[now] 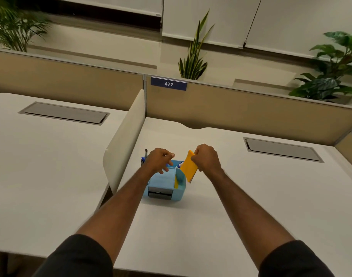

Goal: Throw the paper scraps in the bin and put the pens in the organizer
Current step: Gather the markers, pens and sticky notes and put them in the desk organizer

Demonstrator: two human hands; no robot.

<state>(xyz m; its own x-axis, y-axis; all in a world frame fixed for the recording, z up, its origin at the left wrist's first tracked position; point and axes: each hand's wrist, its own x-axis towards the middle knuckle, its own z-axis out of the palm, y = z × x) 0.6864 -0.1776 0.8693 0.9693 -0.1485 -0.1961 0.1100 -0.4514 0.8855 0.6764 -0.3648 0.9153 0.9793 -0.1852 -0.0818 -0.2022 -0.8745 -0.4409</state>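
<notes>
left hand (158,159) curled above blue organizer (164,185) at tabletop (241,196) centre, grip contents unclear; pens (143,159) upright at organizer's 11 o'clock; right hand (206,156) pinching yellow pad (188,169) at organizer's 1 o'clock.

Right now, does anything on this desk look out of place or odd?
Nothing looks spilled or damaged. The blue organizer stands upright on the desk. The right hand holds a yellow pad tilted beside it; the left hand hovers over it.
</notes>
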